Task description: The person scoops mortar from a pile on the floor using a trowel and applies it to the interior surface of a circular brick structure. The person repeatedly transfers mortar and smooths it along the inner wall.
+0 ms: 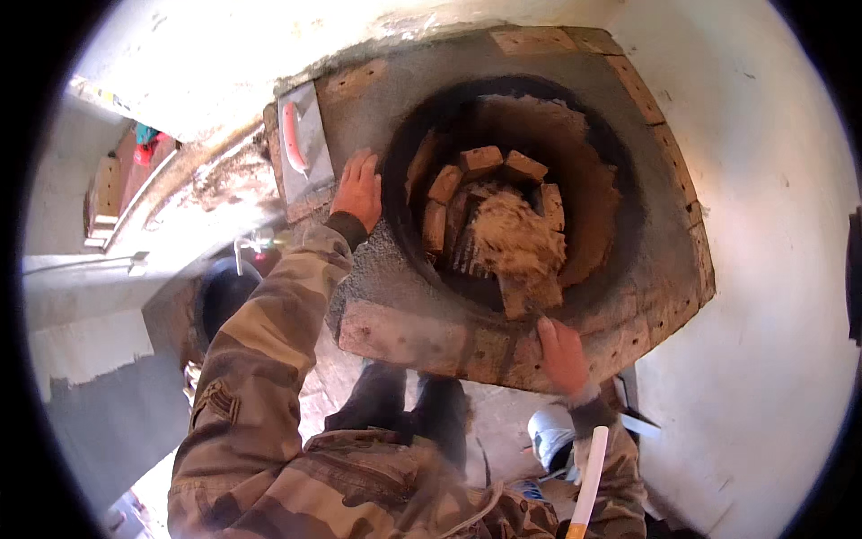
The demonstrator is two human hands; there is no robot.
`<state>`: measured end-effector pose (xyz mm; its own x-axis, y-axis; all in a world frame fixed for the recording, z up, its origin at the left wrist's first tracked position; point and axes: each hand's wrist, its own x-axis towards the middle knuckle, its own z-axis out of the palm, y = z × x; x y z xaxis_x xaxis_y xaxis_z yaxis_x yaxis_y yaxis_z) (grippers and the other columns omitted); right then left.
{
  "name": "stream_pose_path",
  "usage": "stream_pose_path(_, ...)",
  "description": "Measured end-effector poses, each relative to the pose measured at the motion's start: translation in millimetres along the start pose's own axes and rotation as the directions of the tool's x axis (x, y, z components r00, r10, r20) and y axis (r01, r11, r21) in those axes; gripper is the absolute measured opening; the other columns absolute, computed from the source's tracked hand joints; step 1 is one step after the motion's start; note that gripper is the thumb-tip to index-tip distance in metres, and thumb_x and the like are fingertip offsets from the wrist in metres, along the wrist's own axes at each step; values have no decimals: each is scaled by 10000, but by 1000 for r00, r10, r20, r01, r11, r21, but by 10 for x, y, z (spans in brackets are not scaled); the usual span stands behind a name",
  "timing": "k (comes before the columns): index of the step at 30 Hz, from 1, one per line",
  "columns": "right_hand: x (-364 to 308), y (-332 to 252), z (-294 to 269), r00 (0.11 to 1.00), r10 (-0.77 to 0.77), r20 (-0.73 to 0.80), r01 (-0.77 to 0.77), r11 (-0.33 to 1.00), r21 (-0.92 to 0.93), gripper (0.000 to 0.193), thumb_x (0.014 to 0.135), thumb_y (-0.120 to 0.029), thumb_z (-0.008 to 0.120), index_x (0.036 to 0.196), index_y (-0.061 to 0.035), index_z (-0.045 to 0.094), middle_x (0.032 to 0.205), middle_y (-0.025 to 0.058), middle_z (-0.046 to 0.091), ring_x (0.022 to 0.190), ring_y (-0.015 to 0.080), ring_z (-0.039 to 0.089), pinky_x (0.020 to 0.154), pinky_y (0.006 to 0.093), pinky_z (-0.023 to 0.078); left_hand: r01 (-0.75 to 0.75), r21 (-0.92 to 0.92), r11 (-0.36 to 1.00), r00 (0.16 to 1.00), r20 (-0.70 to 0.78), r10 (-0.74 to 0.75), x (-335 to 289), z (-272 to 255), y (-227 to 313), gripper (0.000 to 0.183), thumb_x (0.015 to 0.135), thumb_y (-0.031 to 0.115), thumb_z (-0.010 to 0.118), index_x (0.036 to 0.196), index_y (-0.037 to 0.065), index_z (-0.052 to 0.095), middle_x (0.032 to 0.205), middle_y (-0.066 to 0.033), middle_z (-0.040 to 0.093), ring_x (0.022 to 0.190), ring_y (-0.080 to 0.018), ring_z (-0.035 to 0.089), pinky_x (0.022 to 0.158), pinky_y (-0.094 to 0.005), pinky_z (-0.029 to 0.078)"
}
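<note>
My left hand (357, 190) lies flat, fingers stretched out, on the mortared top of a brick stove (386, 260), left of its round opening. Close by rests a steel finishing trowel (312, 144) with a red handle. At the near rim my right hand (564, 357) is closed round the handle of what looks like a trowel (530, 295), its blade reaching into the opening. A heap of loose brown clay (516, 229), blurred by motion, lies on and beyond the blade. Around it several bricks (481, 160) stand in an arc, with a metal grate (469, 253) partly covered.
A pale wall (763, 269) rises right of the stove. To the left are a tap (241, 251) and a dark round basin (226, 292). A white bucket (549, 436) stands on the floor below the near edge. A cigarette (588, 485) juts up from the lower edge.
</note>
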<state>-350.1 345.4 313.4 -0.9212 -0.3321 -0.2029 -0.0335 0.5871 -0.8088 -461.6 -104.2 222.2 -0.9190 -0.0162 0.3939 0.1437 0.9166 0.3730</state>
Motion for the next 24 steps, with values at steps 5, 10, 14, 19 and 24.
stream_pose_path(5,936,-92,172,854,399,334,-482,849,218,527,1060,-440,490,839,23,607,625,92,554,568,214,559,560,373,433,95,-26,995,995,-18,-95,82,-23,78,407,992,71,510,1382,-21,441,1461,-233,440,1400,-421,387,1180,-479,326)
stream_pose_path(10,1636,374,657,910,276,310,-315,946,82,563,1051,-485,483,793,5,582,621,66,534,551,175,525,535,352,424,122,-10,992,992,45,-122,166,-111,183,427,969,83,544,1367,-41,453,1453,-236,441,1397,-424,388,1177,-483,339)
stream_pose_path(14,2215,482,972,862,313,399,-306,949,-83,524,1047,-436,504,767,2,568,599,64,543,472,156,511,447,346,421,140,-3,990,987,78,-139,223,-93,209,448,956,89,564,1370,-41,454,1455,-234,440,1399,-424,388,1180,-480,337)
stream_pose_path(19,2885,-234,1137,594,471,652,-576,815,-65,381,1022,-308,556,797,-3,518,581,116,544,427,242,546,374,413,412,177,28,984,975,132,-179,195,-181,150,469,941,91,586,1369,-52,457,1464,-234,437,1408,-424,380,1181,-478,341)
stream_pose_path(24,3237,241,1536,628,384,676,-351,916,-194,328,973,-207,568,837,90,598,631,178,618,481,280,641,405,412,484,182,17,983,971,155,-182,243,-100,220,483,928,89,604,1369,-48,466,1481,-230,425,1415,-421,377,1175,-486,347)
